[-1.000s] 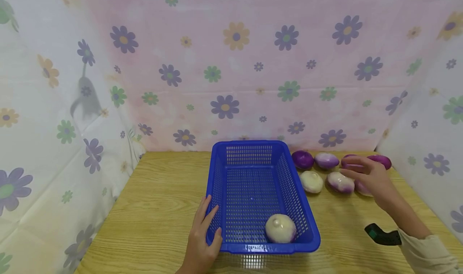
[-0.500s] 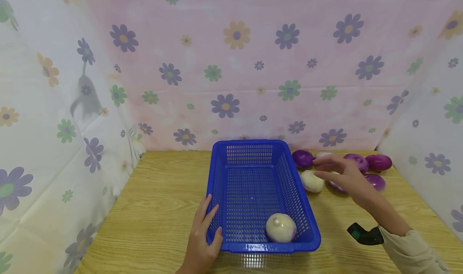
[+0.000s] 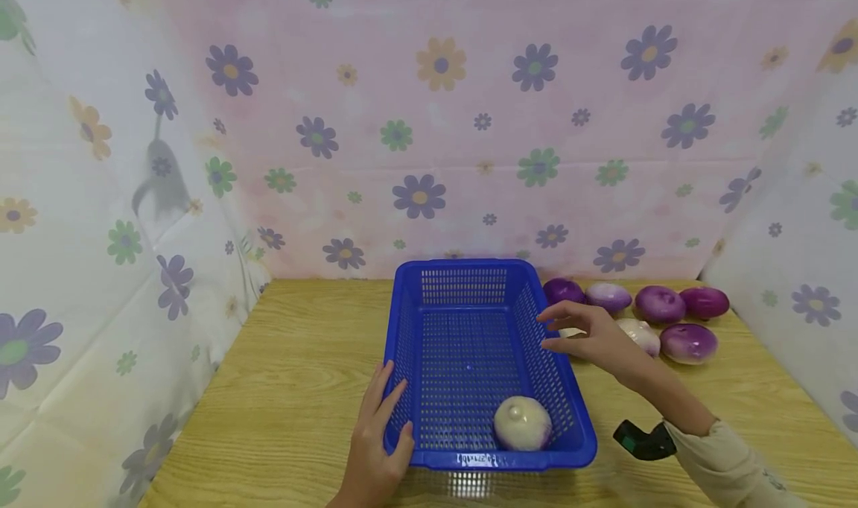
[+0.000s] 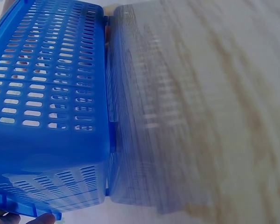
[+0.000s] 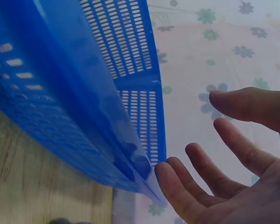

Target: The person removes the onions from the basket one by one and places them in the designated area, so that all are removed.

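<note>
Basket: the blue basket (image 3: 469, 359) stands on the desk (image 3: 302, 366), its long side running away from the person; in the left wrist view its slotted wall (image 4: 46, 93) fills the left of the picture, blurred at the near edge.
Onion in basket: one pale onion (image 3: 522, 423) lies in the basket's near right corner, touching the floor mesh, close to the front wall.
Left hand: the left hand (image 3: 375, 441) rests on the basket's near left corner, fingers straight and laid up along the outer wall and rim, thumb at the front edge; it is curled round nothing.
Right hand: the right hand (image 3: 593, 337) hangs just beside the basket's right wall, about halfway along it, fingers spread and loosely bent, holding nothing. The right wrist view shows the fingers (image 5: 210, 172) apart, palm bare, the lowest fingertip at or very near the basket's rim; I cannot tell whether it touches.
Loose onions: right of the basket, five show clear of the hand. A dark purple one (image 3: 561, 290) lies nearest the basket's far right corner, then a paler one (image 3: 608, 296), a purple one (image 3: 660, 304) and a magenta one (image 3: 704, 302) in a row running away from the basket. Another purple-and-white one (image 3: 687, 343) lies nearer the person. A whitish one (image 3: 640, 334) lies just behind the right hand, partly hidden.
Wrist: a black-and-green device (image 3: 640, 441) sits at the right sleeve, right of the basket's near corner.
</note>
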### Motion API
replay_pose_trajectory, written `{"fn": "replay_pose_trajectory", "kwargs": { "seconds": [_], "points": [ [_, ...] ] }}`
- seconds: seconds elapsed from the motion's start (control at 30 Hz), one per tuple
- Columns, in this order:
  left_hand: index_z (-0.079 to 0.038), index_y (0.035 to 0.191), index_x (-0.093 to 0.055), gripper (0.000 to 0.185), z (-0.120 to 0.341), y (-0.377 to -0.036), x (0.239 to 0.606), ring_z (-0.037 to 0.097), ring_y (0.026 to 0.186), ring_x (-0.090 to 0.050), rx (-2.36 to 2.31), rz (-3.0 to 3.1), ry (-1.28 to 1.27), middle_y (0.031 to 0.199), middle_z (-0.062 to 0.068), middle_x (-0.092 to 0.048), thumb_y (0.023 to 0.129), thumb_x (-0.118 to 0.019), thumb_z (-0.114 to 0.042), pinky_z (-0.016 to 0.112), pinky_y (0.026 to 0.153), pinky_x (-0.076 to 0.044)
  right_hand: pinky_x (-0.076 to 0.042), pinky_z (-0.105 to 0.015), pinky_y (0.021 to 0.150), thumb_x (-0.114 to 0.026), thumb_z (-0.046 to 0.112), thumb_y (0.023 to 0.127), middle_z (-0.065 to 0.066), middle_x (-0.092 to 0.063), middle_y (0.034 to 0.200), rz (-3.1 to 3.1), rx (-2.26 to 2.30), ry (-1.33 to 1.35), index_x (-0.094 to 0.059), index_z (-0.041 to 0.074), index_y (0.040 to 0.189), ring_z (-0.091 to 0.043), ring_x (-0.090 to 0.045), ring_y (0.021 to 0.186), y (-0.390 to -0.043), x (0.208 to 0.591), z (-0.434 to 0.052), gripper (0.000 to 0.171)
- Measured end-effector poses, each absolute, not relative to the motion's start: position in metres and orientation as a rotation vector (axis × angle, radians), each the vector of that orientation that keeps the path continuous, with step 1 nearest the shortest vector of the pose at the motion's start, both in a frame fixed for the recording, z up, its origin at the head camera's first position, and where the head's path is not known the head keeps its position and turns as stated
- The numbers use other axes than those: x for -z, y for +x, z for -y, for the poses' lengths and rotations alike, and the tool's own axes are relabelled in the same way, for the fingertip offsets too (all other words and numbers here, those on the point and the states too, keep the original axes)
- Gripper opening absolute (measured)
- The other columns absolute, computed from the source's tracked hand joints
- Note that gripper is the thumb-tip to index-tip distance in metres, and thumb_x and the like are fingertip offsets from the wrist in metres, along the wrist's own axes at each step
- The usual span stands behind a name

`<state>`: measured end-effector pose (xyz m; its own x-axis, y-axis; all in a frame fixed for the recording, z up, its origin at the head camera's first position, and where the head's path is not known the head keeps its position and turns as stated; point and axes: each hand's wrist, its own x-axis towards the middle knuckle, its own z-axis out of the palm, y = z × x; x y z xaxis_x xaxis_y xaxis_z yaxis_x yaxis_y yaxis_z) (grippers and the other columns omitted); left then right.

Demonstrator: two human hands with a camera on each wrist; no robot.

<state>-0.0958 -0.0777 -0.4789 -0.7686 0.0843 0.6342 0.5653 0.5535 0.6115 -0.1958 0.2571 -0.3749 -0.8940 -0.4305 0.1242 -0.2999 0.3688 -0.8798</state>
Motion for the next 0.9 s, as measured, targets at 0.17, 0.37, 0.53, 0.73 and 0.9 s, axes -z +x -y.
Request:
{"fn": "replay_pose_trajectory", "kwargs": {
  "seconds": [0.17,0.37,0.53,0.73,0.9],
  "points": [
    [0.005,0.128,-0.054,0.054,0.078,-0.096,0.48,0.041,0.137,-0.025,1.146,2.234,-0.531,0.147,0.018,-0.034,0.075,-0.062,0.0,0.02,0.11,-0.014,-0.053,-0.03,0.078,-0.072,0.016,0.083,-0.016,-0.057,0.119,-2.433,1.529,-0.728,-0.06,0.007,0.114,-0.043,-0.051,0.111,-0.199,0.382,-0.246,0.034],
    [0.005,0.128,-0.054,0.054,0.078,-0.098,0.481,0.041,0.137,-0.025,1.145,2.225,-0.538,0.147,0.019,-0.034,0.075,-0.062,0.0,0.021,0.111,-0.015,-0.052,-0.035,0.081,-0.075,0.015,0.079,-0.017,-0.054,0.123,-2.343,1.358,-0.84,-0.059,0.011,0.114,-0.039,-0.052,0.109,-0.201,0.388,-0.235,0.038],
    [0.003,0.129,-0.054,0.056,0.078,-0.098,0.482,0.043,0.135,-0.026,1.145,2.215,-0.546,0.147,0.019,-0.035,0.074,-0.062,0.0,0.021,0.111,-0.015,-0.05,-0.046,0.084,-0.077,0.015,0.077,-0.014,-0.054,0.124,-2.234,1.222,-0.89,-0.059,0.014,0.115,-0.036,-0.05,0.112,-0.201,0.386,-0.229,0.042],
    [0.001,0.13,-0.054,0.057,0.079,-0.098,0.481,0.044,0.135,-0.027,1.14,2.206,-0.549,0.146,0.02,-0.035,0.074,-0.062,0.0,0.022,0.111,-0.016,-0.051,-0.037,0.082,-0.078,0.013,0.075,-0.01,-0.053,0.124,-2.155,1.079,-0.94,-0.06,0.016,0.114,-0.04,-0.047,0.113,-0.201,0.38,-0.218,0.043],
    [0.002,0.129,-0.054,0.056,0.079,-0.098,0.479,0.044,0.135,-0.027,1.138,2.209,-0.55,0.146,0.021,-0.036,0.074,-0.062,0.0,0.022,0.111,-0.016,-0.048,-0.037,0.083,-0.079,0.014,0.074,-0.004,-0.055,0.122,-2.148,0.951,-0.947,-0.061,0.02,0.113,-0.035,-0.049,0.111,-0.2,0.377,-0.207,0.044]
  ]
}}
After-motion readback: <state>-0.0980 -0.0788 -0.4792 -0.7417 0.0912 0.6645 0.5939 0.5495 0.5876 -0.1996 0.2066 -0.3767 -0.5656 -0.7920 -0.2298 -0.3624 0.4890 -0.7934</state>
